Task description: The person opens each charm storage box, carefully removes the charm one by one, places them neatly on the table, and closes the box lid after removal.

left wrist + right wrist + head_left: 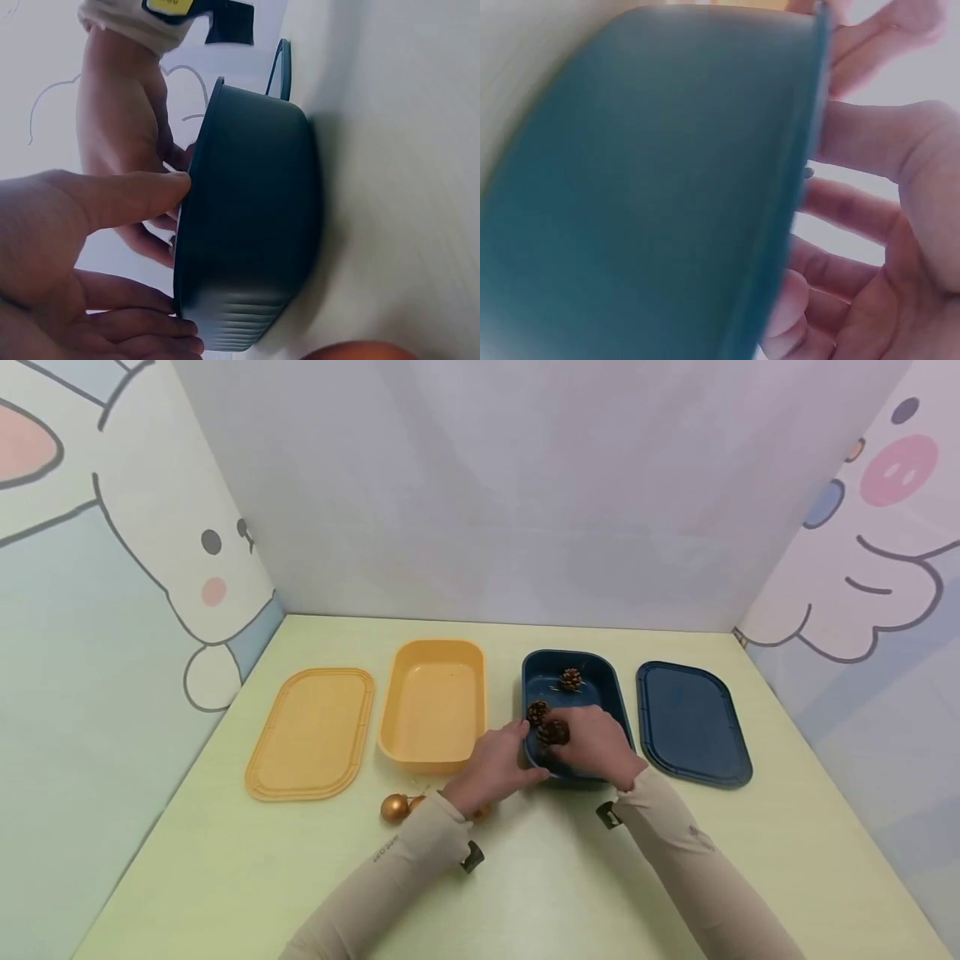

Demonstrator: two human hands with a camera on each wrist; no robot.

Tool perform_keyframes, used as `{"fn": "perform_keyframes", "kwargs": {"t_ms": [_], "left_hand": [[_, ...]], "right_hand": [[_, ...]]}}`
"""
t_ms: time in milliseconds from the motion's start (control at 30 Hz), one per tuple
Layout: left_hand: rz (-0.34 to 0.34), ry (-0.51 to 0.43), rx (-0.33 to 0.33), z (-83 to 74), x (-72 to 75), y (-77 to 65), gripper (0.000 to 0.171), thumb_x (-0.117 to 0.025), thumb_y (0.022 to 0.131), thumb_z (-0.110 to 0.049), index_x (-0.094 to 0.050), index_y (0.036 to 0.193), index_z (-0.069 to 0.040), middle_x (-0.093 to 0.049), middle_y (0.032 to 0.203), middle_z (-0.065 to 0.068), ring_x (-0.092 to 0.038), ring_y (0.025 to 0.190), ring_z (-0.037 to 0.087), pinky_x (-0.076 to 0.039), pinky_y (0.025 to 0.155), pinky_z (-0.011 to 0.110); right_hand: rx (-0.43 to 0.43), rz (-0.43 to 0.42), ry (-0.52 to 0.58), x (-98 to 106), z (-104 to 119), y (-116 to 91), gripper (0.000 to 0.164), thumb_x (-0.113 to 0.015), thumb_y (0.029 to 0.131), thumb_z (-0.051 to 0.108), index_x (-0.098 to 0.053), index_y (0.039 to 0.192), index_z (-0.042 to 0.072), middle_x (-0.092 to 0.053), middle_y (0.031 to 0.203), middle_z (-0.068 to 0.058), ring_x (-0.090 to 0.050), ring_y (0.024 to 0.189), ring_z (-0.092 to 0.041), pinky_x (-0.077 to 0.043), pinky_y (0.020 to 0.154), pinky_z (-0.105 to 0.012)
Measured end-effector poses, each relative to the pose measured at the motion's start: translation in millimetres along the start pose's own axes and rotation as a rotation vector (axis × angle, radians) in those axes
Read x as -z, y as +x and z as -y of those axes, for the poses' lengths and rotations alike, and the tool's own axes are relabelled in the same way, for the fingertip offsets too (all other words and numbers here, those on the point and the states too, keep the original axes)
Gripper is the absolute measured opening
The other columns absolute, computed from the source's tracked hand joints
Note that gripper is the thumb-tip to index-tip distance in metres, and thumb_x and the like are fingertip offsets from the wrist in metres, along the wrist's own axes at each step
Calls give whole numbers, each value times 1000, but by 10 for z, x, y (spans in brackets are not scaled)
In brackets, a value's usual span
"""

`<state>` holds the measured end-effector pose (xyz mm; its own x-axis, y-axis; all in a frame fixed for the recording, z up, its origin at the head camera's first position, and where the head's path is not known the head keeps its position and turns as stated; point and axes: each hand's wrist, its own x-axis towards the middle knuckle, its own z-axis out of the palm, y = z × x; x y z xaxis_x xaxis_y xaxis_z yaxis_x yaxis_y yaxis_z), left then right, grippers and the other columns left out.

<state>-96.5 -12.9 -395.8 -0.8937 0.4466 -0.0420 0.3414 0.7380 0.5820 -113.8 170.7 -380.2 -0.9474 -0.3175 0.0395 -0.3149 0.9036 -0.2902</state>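
Observation:
My right hand [596, 743] reaches into the navy box [615, 693] and pinches a brown pine cone [554, 733] low over its near left part. Right beside that lies a second pine cone [537, 712], and a third cone [572, 679] sits toward the far end. My left hand [495, 764] rests against the box's near left corner, its thumb [154, 196] on the rim and the other fingers along the adjoining side. In the right wrist view, the box wall [645, 172] hides most of what the right fingers hold.
A yellow box [438, 702] stands to the left, with its yellow lid [311, 735] beyond it. The navy lid [693, 722] lies right of the navy box. Shiny gold balls [394, 808] sit in front of the yellow box, partly covered by the left forearm. Walls enclose the table's back and sides.

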Motion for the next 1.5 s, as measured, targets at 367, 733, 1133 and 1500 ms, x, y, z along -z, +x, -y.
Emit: {"fn": "perform_keyframes", "kwargs": {"t_ms": [367,733,1133,1500], "left_hand": [[0,37,39,3,86,74,77,-80,85,-40,-51,146,-3,-56,148,15,-62,127,30,-54,105,39],[28,88,36,49,119,177,70,-81,85,-31,-53,146,-9,-55,150,9,-59,132,24,-51,109,37],[61,88,50,36,137,178,73,-80,86,-37,-51,147,-10,-50,154,6,-57,135,23,-52,108,35],[59,49,50,36,144,160,76,-81,85,-37,-50,148,-9,-49,155,8,-62,128,25,-55,102,34]], "right_hand": [[70,-48,123,158,23,-201,36,-83,81,19,-73,115,12,-74,89,-3,-62,67,-8,-53,61,-27],[142,4,313,222,125,-431,36,-84,82,21,-73,116,21,-71,89,4,-60,67,-2,-52,60,-22],[294,105,446,-32,199,-602,38,-81,85,22,-70,121,18,-70,89,10,-60,74,1,-57,64,-28],[287,164,347,-362,371,-641,32,-78,85,15,-71,116,11,-73,98,3,-60,73,-1,-53,63,-18]]}}
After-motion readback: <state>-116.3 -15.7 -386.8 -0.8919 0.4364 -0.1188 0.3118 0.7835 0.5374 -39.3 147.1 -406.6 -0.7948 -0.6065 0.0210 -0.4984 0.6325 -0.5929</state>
